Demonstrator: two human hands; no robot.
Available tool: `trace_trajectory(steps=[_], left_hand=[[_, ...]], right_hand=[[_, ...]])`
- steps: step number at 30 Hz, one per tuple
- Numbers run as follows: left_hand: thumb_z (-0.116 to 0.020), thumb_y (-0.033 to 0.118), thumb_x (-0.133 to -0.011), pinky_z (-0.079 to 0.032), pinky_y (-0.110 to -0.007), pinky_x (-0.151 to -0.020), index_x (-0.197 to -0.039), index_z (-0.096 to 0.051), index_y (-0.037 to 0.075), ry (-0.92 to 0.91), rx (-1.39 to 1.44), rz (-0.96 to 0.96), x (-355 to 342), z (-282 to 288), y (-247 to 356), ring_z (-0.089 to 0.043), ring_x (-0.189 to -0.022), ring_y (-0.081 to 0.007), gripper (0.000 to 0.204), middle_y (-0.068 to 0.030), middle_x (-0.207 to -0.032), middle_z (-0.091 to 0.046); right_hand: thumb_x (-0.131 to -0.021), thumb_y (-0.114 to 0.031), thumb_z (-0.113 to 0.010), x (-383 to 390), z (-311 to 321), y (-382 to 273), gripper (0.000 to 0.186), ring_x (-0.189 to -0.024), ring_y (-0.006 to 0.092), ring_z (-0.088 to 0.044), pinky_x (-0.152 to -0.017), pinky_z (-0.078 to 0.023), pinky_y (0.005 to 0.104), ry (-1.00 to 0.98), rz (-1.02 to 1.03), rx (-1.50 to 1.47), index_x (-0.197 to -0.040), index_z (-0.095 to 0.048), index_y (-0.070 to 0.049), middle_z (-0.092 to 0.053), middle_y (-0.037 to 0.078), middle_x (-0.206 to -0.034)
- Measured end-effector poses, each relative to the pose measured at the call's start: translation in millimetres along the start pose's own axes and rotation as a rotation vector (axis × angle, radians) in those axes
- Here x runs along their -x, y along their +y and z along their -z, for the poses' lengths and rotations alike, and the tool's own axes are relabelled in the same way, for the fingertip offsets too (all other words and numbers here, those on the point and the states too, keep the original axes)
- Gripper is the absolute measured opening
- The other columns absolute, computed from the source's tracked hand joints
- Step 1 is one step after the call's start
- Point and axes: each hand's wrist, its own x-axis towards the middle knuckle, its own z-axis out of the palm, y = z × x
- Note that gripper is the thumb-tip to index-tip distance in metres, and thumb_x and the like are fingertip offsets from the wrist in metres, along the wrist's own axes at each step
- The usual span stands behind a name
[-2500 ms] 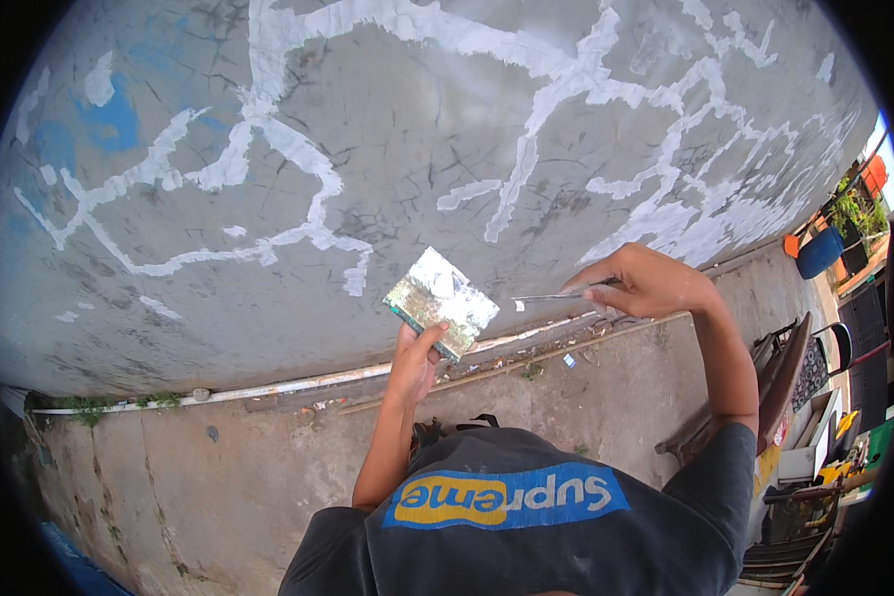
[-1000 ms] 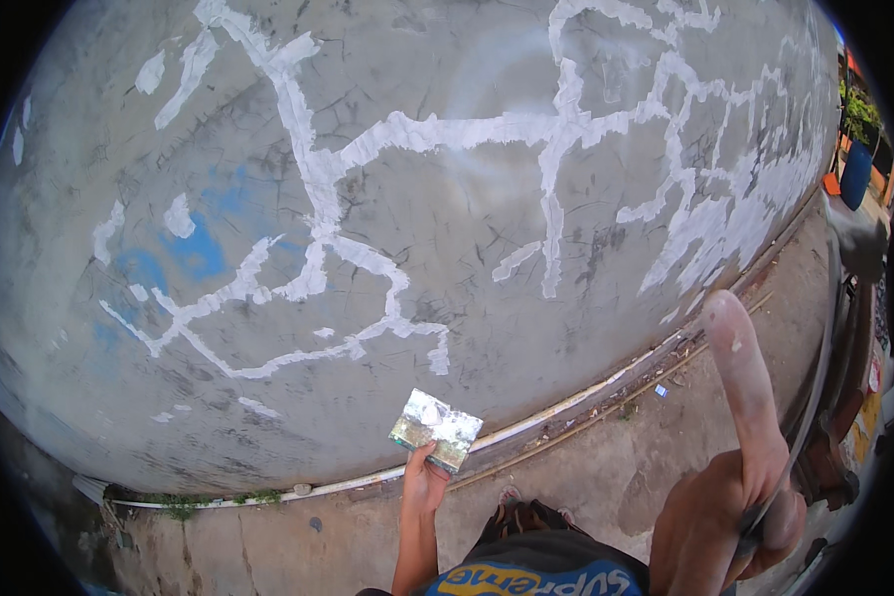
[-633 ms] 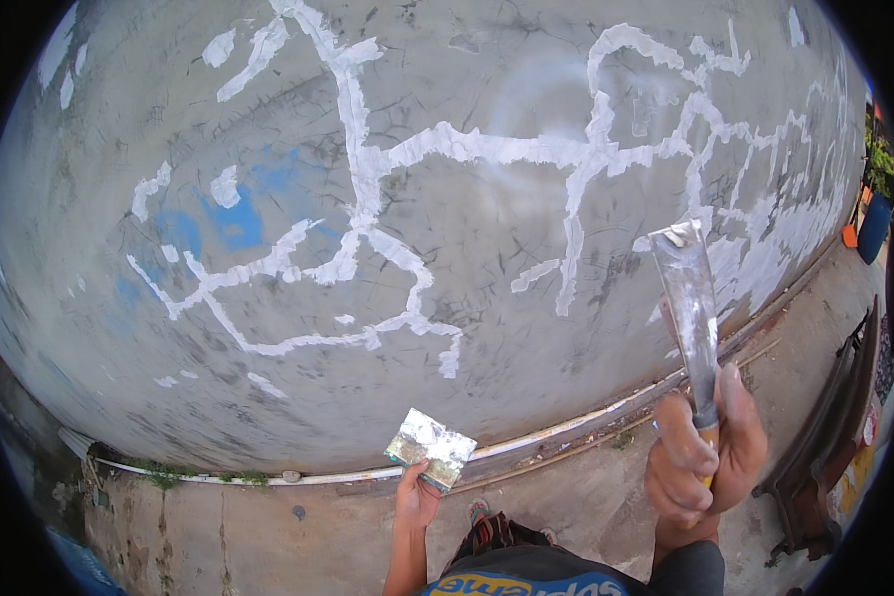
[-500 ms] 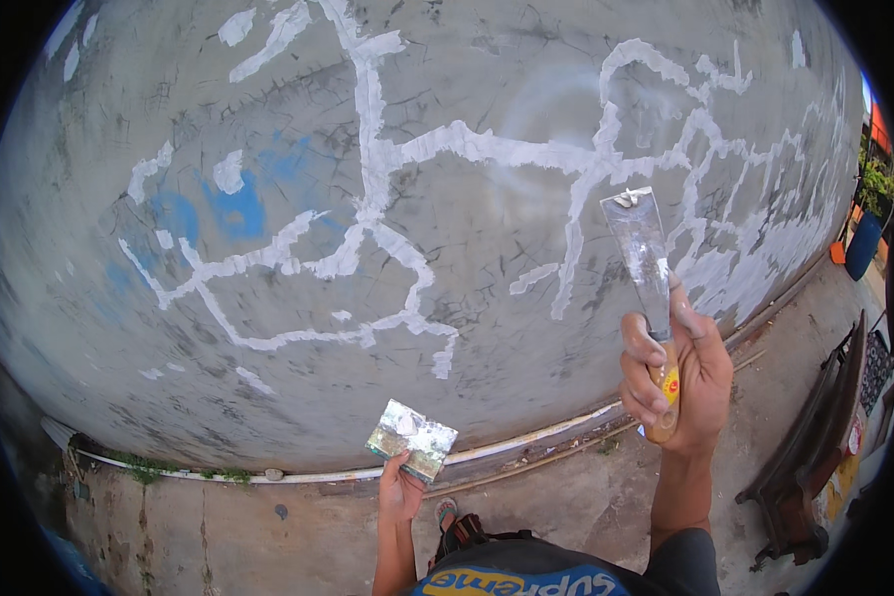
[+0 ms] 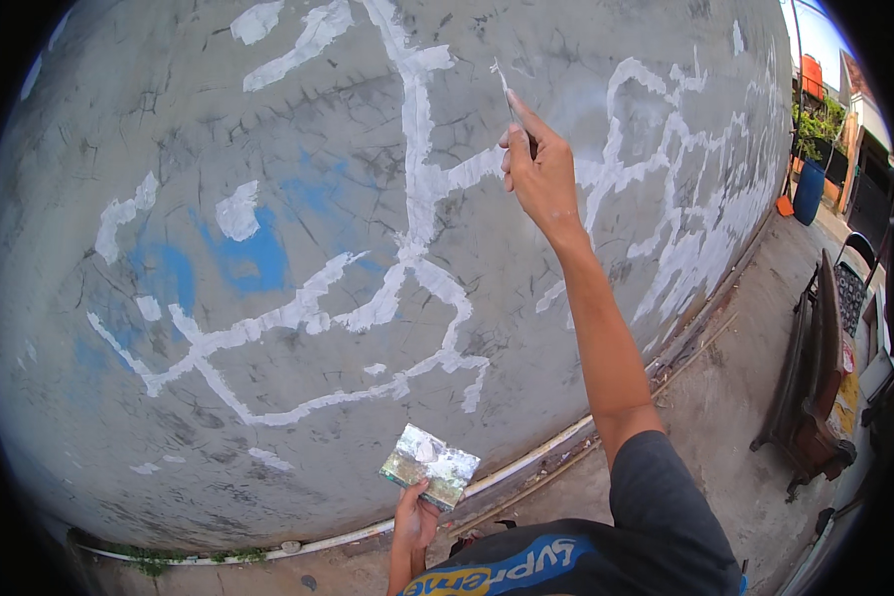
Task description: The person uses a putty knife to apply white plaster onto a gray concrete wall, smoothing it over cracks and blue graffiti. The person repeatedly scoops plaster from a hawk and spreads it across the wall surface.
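Note:
My right hand [image 5: 538, 177] is raised toward the grey cracked wall [image 5: 119, 447], closed on a putty knife [image 5: 506, 87], its narrow-looking blade seen edge-on with white paste at the tip near the wall surface; I cannot tell whether it touches. White patched lines [image 5: 416, 189] branch over the wall, with blue paint marks [image 5: 253, 253] at left. Low in the view, my left hand [image 5: 416, 517] grips a small flat board [image 5: 429, 462] smeared with white paste, thumb over its lower edge.
A white pipe [image 5: 348, 532] runs along the wall's foot beside the concrete ground [image 5: 670, 447]. At right stand dark wooden furniture [image 5: 815, 377], a blue barrel [image 5: 808, 194], a small orange object [image 5: 785, 206] and green plants [image 5: 813, 124]. An orange tank [image 5: 812, 74] is farther back.
My right hand with the knife has risen and moved left to high on the wall, its arm now stretched out. My left hand still holds the board low. The view has shifted.

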Motion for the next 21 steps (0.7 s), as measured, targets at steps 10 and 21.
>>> trace_trajectory(steps=[10,21], left_hand=[[-0.053,0.016,-0.088,-0.052,-0.057,-0.085,-0.134,-0.036,0.004,-0.079,-0.074,0.11,-27.8,40.7,39.9,-0.056,-0.112,-0.0324,0.051,-0.0135,-0.127,-0.052],[-0.053,0.011,-0.088,-0.05,-0.058,-0.089,-0.133,-0.037,0.002,-0.172,-0.048,0.247,-47.3,39.1,24.7,-0.056,-0.112,-0.0309,0.048,-0.0143,-0.125,-0.052]], right_hand=[[-0.09,-0.005,-0.05,-20.9,-38.6,21.3,0.04,-0.062,0.0264,-0.052,-0.063,-0.044,0.0363,0.19,0.39,0.579,-0.131,-0.053,-0.002,-0.055,0.017,-0.072],[-0.089,-0.009,-0.047,-35.7,10.7,-49.5,0.036,-0.048,0.0177,-0.037,-0.051,-0.038,0.0341,-0.088,0.155,0.62,-0.121,-0.059,0.001,-0.037,0.011,-0.055]])
